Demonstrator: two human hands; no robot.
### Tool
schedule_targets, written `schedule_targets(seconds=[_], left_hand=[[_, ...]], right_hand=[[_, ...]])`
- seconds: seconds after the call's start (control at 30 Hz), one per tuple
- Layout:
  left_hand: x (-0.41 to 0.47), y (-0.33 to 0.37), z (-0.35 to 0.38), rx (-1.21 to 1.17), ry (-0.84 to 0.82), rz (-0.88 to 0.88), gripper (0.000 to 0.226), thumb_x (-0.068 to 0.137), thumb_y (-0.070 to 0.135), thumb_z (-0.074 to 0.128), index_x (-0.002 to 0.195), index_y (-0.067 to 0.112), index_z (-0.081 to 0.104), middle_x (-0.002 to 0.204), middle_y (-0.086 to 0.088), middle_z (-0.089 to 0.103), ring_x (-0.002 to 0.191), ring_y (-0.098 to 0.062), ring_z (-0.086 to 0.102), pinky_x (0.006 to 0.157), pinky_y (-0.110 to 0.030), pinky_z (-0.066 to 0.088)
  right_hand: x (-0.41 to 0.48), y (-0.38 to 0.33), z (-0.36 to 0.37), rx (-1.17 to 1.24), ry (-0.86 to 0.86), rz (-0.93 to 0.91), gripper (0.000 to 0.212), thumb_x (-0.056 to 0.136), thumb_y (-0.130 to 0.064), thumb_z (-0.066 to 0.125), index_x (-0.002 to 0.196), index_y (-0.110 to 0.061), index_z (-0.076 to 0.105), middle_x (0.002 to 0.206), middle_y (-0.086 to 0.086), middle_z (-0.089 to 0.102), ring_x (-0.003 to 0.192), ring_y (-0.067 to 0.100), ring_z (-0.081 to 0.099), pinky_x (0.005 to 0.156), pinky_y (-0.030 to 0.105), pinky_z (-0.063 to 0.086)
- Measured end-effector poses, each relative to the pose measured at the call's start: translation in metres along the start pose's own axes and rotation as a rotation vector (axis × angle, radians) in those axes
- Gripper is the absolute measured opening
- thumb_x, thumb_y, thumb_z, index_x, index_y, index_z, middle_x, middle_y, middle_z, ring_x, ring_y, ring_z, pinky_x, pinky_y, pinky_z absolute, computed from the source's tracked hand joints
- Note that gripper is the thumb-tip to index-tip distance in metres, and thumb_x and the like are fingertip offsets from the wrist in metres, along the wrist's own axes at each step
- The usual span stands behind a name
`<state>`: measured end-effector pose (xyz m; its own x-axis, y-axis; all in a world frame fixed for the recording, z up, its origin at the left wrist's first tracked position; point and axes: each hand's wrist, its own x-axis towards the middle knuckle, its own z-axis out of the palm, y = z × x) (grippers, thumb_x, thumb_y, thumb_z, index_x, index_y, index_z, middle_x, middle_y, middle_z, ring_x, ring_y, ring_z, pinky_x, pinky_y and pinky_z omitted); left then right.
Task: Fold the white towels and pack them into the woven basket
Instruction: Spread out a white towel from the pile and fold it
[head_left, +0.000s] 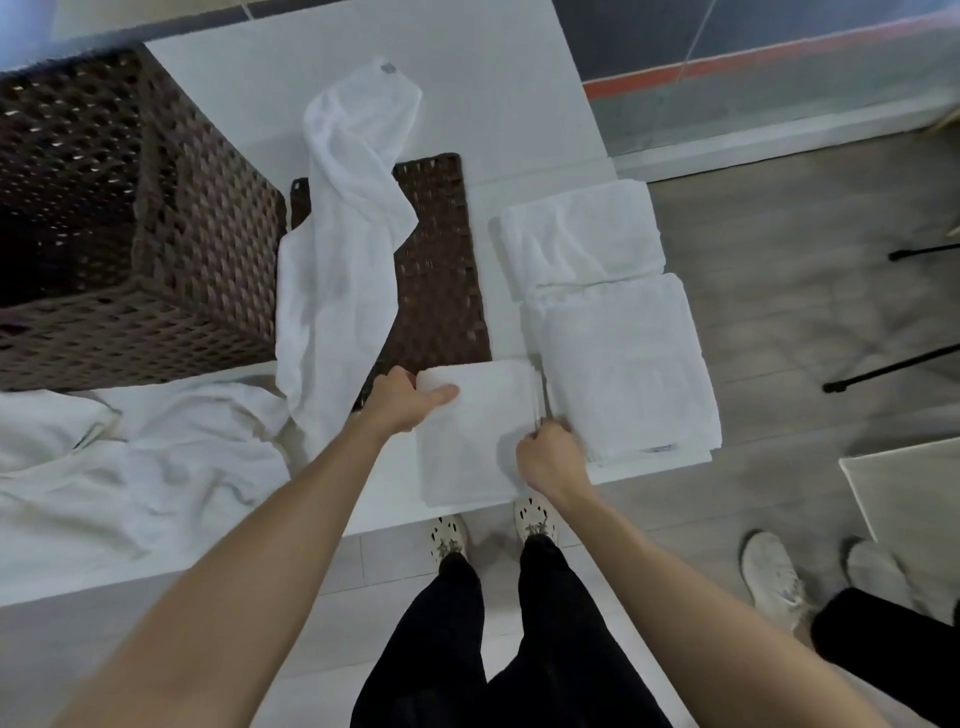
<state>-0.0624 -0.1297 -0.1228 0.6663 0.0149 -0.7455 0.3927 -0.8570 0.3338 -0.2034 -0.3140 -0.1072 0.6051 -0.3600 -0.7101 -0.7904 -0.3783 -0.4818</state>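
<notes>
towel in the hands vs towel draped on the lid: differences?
The held towel is folded into a flat rectangle; the draped towel is unfolded and rumpled. The held towel is gripped by the left hand and right hand; the draped towel lies untouched across the lid. Both are white.
</notes>
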Motion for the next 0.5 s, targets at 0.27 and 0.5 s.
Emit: schedule_targets(seconds=[0.27,0.5], left_hand=[[0.009,0.013,0.016,-0.267,-0.038,-0.112,0.062,0.068,0.035,0.098,0.112,0.004,0.069,0.115,-0.009,0.073,0.104,-0.026,0.073,0.091,-0.042,0.065],[-0.004,0.023,0.009,-0.326,-0.076,-0.1,0.079,0.066,0.031,0.089,0.126,0.011,0.042,0.116,-0.004,0.063,0.104,-0.025,0.07,0.081,-0.046,0.067]], right_hand=[[0.006,0.003,-0.001,-0.189,0.018,-0.029,0.013,0.096,-0.018,0.054,0.098,-0.009,0.062,0.097,0.013,0.063,0.091,0.033,0.067,0.073,0.033,0.053],[-0.032,0.016,0.0,-0.629,0.452,-0.622,0.056,0.095,-0.055,0.064,0.126,-0.008,0.058,0.109,0.006,0.063,0.099,0.029,0.064,0.076,0.039,0.054]])
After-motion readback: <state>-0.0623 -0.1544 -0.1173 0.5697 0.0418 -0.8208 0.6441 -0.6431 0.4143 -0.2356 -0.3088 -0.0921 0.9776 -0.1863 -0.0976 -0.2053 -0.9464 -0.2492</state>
